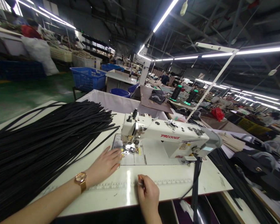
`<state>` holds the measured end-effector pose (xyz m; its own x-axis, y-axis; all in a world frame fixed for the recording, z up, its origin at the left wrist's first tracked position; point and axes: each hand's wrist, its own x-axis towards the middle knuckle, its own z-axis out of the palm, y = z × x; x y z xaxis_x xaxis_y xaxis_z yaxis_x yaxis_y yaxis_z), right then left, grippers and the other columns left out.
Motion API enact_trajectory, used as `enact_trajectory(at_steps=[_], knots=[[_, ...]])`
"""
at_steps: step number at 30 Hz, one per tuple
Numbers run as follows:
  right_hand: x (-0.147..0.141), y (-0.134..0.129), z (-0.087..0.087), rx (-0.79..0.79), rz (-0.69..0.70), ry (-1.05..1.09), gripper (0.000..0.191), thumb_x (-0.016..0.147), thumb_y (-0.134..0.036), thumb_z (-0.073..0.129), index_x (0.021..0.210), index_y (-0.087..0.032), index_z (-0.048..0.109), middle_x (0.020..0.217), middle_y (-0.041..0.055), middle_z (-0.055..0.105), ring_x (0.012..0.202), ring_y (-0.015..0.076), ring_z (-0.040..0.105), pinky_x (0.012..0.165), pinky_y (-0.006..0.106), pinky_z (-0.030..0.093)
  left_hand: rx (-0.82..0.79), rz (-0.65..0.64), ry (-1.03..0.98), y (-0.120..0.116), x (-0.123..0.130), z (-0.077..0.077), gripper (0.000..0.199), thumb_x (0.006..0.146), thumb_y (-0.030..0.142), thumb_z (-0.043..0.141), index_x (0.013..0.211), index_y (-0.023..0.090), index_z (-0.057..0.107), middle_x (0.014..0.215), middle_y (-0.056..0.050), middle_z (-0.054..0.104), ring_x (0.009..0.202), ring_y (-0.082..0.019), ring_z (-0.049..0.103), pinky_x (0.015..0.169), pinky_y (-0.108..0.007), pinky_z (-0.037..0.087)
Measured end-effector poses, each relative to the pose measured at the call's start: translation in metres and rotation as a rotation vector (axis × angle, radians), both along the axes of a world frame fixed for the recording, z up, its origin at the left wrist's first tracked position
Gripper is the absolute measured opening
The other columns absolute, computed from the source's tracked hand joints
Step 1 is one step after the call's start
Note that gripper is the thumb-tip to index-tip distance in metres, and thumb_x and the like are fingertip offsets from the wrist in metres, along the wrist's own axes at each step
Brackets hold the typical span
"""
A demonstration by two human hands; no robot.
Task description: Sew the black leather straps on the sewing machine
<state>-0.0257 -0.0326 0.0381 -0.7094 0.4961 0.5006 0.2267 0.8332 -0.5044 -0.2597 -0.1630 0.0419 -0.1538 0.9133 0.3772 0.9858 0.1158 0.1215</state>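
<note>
My left hand [107,163], with a gold watch [80,177] on the wrist, lies palm down on the sewing machine's bed. Its fingers are stretched out, and their tips are beside the presser foot [131,149] of the white sewing machine [154,129]. On the pale tabletop's front part, my right hand [148,194] is closed around something small with a greyish end, mostly hidden by the fingers. A large heap of long black straps [49,133] covers the table left of the machine. One strap's end reaches close to the machine head.
A printed ruler scale [112,185] runs along the table's front. Black straps [196,186] hang over the front edge at right. Behind the machine are black thread cones [176,92], a thread stand pole [210,85] and a blue basket [88,77]. Dark pieces [254,161] are piled at right.
</note>
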Motion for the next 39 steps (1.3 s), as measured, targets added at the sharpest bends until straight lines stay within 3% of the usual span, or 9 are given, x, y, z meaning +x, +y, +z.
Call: enact_trajectory(at_steps=[10,20,25,29,33,39], knots=[[0.0,0.001,-0.002,0.031,0.015,0.022,0.022,0.093,-0.018,0.042,0.094,-0.019,0.064,0.076,0.0042,0.07,0.067,0.0174,0.065,0.061,0.025,0.047,-0.012,0.007,-0.02,0.002,0.001,0.003,0.036,0.1,0.034,0.042,0.132,0.025,0.057,0.14,-0.005,0.056,0.132,-0.024,0.046,0.117,-0.05,0.022],[0.0,0.003,-0.015,-0.009,0.011,0.039,0.023,0.089,-0.017,0.042,0.095,-0.022,0.064,0.076,0.0025,0.067,0.067,0.0185,0.063,0.061,0.027,0.042,-0.054,0.01,-0.051,0.006,-0.001,0.002,0.038,0.098,0.033,0.045,0.135,0.027,0.054,0.143,-0.005,0.053,0.131,-0.025,0.048,0.116,-0.052,0.024],[0.0,0.002,-0.015,-0.02,0.002,0.044,0.022,0.088,-0.017,0.043,0.093,-0.022,0.064,0.074,0.0023,0.067,0.064,0.0183,0.061,0.058,0.027,0.039,-0.034,0.023,-0.128,0.014,-0.026,0.001,0.034,0.099,0.031,0.041,0.127,0.026,0.061,0.137,-0.005,0.058,0.128,-0.025,0.05,0.114,-0.052,0.027],[0.001,0.001,-0.01,-0.017,0.011,0.044,0.021,0.086,-0.016,0.045,0.091,-0.022,0.064,0.074,0.0026,0.067,0.065,0.018,0.062,0.058,0.026,0.04,0.027,0.061,-0.198,0.044,-0.058,0.01,0.035,0.096,0.018,0.036,0.108,0.016,0.069,0.119,-0.011,0.066,0.113,-0.025,0.058,0.105,-0.044,0.041],[0.001,0.0,-0.005,0.002,0.008,0.038,0.02,0.086,-0.016,0.045,0.09,-0.021,0.063,0.072,0.0026,0.067,0.064,0.018,0.062,0.057,0.026,0.041,0.009,-0.031,-0.21,0.075,-0.075,0.018,0.029,0.089,0.012,0.043,0.097,0.017,0.071,0.111,-0.008,0.069,0.111,-0.025,0.058,0.105,-0.039,0.042],[0.0,0.001,-0.006,0.017,0.008,0.038,0.02,0.088,-0.017,0.045,0.092,-0.021,0.063,0.073,0.0027,0.066,0.064,0.0183,0.062,0.056,0.026,0.041,-0.039,-0.114,-0.191,0.074,-0.08,0.024,0.025,0.091,0.025,0.052,0.11,0.021,0.069,0.123,-0.007,0.065,0.116,-0.027,0.055,0.108,-0.042,0.039]])
